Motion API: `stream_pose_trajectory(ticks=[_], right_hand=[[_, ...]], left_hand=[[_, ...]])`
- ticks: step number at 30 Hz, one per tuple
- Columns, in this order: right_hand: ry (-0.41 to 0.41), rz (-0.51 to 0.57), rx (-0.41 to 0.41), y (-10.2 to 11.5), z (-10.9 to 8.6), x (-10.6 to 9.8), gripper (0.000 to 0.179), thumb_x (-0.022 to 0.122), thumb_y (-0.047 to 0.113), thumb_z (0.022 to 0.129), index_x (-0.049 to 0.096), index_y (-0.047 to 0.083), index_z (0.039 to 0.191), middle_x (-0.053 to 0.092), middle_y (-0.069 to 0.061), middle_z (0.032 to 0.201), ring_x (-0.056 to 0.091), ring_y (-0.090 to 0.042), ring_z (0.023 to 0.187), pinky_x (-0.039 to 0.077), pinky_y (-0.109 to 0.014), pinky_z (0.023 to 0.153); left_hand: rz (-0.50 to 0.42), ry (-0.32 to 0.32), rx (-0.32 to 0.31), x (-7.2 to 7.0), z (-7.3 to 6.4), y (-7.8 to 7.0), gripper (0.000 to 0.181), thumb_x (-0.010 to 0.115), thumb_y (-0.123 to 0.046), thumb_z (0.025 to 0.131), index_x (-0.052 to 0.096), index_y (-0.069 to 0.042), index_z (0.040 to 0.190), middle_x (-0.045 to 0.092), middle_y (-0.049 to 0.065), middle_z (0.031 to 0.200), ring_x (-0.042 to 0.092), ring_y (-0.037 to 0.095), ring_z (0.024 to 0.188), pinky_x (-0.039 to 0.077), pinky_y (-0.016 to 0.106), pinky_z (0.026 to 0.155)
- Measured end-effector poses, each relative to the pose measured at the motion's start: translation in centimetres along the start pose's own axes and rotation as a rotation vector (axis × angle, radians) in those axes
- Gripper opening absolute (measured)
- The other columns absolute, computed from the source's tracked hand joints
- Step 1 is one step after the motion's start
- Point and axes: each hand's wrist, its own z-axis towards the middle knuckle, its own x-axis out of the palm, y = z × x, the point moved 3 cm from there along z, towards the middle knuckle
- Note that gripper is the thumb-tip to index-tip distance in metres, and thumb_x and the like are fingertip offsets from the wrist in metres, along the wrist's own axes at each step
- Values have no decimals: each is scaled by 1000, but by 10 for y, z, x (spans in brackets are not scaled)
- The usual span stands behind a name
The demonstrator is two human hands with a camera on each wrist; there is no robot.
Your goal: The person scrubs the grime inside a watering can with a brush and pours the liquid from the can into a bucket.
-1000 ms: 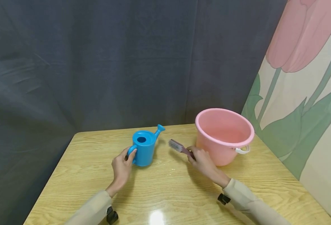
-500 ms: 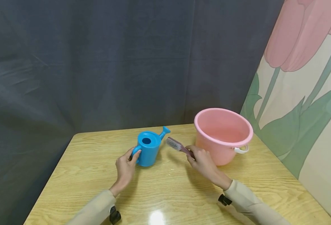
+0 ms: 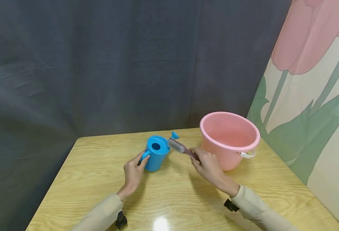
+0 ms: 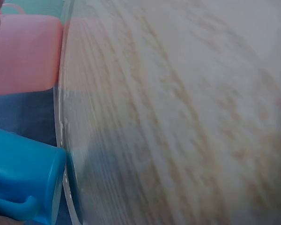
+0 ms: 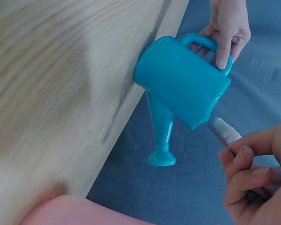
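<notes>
A blue watering can (image 3: 157, 158) is tilted to the right above the table, its handle gripped by my left hand (image 3: 133, 173). The spout's flared end (image 3: 174, 135) points right, and the brush partly covers the spout in the head view. My right hand (image 3: 211, 166) holds a purple-handled brush (image 3: 177, 146) by its handle, white bristles toward the can. In the right wrist view the bristles (image 5: 227, 130) lie close to the can's top edge; whether they touch cannot be told. The left wrist view catches the can's lower body (image 4: 25, 164).
Just right of and behind my right hand stands a pink bucket (image 3: 215, 152) with a white handle (image 3: 248, 154). Small wet drops dot the wooden table (image 3: 169, 195) between the hands. A dark curtain (image 3: 135, 70) hangs behind, with a tulip-painted wall (image 3: 310, 128) at right.
My left hand has moved the watering can rightward toward the brush and tilted it further. The right hand stays nearly in place, with the brush head shifted slightly left and up.
</notes>
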Motion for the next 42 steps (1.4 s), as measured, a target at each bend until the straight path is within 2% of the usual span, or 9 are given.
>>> stream_pose_trajectory(ticks=[3, 13, 16, 21, 25, 29, 35, 42], right_hand=[[-10, -8, -10, 2, 0, -2, 24, 75, 1, 85, 71, 4, 109, 67, -1, 83, 56, -10, 63, 47, -30, 50], [-9, 29, -87, 9, 6, -5, 27, 75, 4, 87, 74, 5, 114, 59, 3, 78, 47, -7, 59, 39, -22, 47], [6, 35, -101, 12, 10, -5, 25, 75, 5, 88, 74, 5, 113, 62, 2, 80, 51, -8, 60, 42, -23, 48], [28, 49, -101, 15, 18, -6, 23, 75, 4, 87, 73, 6, 110, 72, -3, 94, 64, -12, 72, 52, -30, 55], [54, 87, -121, 18, 23, -9, 26, 75, 2, 86, 75, 10, 111, 74, -1, 100, 68, -12, 80, 55, -30, 61], [74, 90, -154, 21, 26, -12, 28, 73, 2, 88, 76, 13, 113, 73, 1, 94, 65, -9, 74, 51, -25, 57], [104, 29, -187, 23, 32, -15, 31, 72, 3, 90, 75, 14, 118, 68, 3, 84, 50, -6, 57, 39, -20, 47], [149, -14, -189, 27, 41, -23, 33, 69, -1, 89, 76, 18, 115, 67, 5, 79, 49, -5, 57, 37, -22, 44]], left_hand=[[-2, 10, 5, 2, -1, 0, 33, 72, -9, 91, 68, 6, 120, 69, 19, 112, 67, 32, 102, 57, 49, 80], [18, 30, 36, 6, -2, 0, 35, 71, -8, 91, 66, 5, 123, 68, 19, 115, 67, 31, 103, 57, 48, 80], [15, 33, 52, 7, -2, 0, 35, 71, -7, 91, 66, 4, 124, 68, 18, 115, 67, 30, 103, 57, 46, 81], [19, 43, 99, 7, -1, -3, 37, 73, -5, 90, 65, 5, 124, 67, 21, 116, 67, 31, 102, 57, 45, 80], [12, 57, 137, 8, -1, -5, 37, 72, -3, 89, 64, 7, 124, 66, 23, 116, 67, 32, 102, 57, 44, 78], [6, 85, 157, 8, 0, -7, 36, 71, -2, 91, 64, 7, 125, 66, 24, 116, 66, 33, 102, 58, 43, 77], [12, 97, 171, 9, 1, -9, 36, 70, -3, 91, 64, 7, 125, 65, 24, 117, 65, 34, 103, 57, 44, 78], [30, 104, 201, 9, 2, -8, 31, 72, -3, 89, 69, 1, 121, 66, 21, 116, 66, 34, 104, 57, 42, 79]])
